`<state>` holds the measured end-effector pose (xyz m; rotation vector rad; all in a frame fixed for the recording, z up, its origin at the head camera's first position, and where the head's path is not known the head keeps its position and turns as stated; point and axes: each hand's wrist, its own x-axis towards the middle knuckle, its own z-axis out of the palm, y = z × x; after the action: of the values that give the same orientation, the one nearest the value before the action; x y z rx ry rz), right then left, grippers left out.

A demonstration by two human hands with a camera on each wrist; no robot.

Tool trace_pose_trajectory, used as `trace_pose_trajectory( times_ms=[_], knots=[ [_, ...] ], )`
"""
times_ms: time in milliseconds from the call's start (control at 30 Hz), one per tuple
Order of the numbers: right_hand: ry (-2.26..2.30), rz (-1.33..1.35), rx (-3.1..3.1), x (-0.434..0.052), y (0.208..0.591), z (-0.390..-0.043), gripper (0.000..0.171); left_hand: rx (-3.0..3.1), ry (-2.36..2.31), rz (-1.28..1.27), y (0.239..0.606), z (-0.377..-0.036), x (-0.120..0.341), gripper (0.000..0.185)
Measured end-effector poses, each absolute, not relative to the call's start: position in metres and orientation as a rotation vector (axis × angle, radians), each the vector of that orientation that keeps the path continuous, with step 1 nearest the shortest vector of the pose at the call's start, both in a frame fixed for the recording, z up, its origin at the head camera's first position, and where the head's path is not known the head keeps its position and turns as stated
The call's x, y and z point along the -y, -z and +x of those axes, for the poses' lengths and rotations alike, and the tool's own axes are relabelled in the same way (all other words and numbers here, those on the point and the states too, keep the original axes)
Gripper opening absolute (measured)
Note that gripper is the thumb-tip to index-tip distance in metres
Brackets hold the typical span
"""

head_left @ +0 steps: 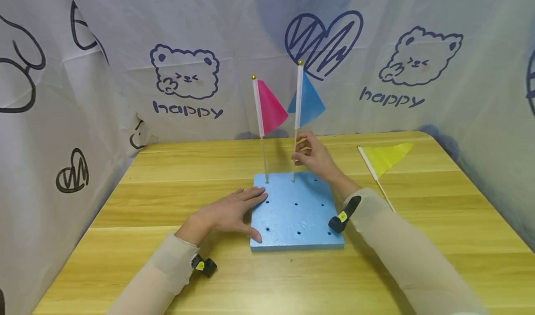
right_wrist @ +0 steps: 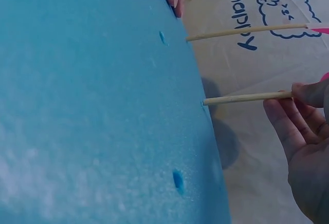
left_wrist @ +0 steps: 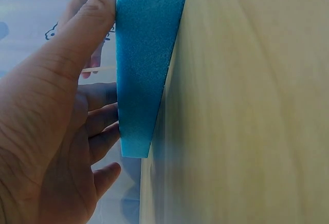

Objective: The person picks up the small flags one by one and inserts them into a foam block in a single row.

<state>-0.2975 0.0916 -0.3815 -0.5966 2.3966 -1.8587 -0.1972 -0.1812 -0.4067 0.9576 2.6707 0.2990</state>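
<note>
Low in the head view, two pale-sleeved forearms reach up from the bottom edge over a wooden bench (head_left: 167, 268), each wrist carrying a small black device. At the lower centre lies a square blue foam block (head_left: 301, 222) dotted with small holes. The left hand (head_left: 227, 215) rests on the block's left edge with fingers straight and spread, palm down, holding nothing; the left wrist view shows those fingers (left_wrist: 97, 121) pressed flat along the block's side. Just beyond, at the block's far edge, two flags stand upright in neighbouring holes. The right hand (head_left: 313, 154) pinches the thin wooden stick of the blue flag (head_left: 308, 102) a little above the foam, thumb and fingertips curled round it; the right wrist view shows the stick (right_wrist: 247, 98) entering the block with the fingertips (right_wrist: 308, 94) closed on it. To its left, apart from both hands, stands the pink flag (head_left: 270, 107). Right of centre, a yellow flag (head_left: 386, 158) lies flat on the bench, well apart from the block. Across the top of the frame hangs a white cloth backdrop (head_left: 188, 80) printed with bears, hearts and the word "happy".
</note>
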Motion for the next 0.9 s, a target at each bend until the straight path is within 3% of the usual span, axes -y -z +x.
trace_pose_trajectory(
  times_ms=[900],
  knots=[
    [1.724,-0.602,-2.491,-0.0883,0.3834,-0.2978,0.033,-2.650,-0.323,0.978,0.4089,-0.1989,0.1822,0.116]
  ],
)
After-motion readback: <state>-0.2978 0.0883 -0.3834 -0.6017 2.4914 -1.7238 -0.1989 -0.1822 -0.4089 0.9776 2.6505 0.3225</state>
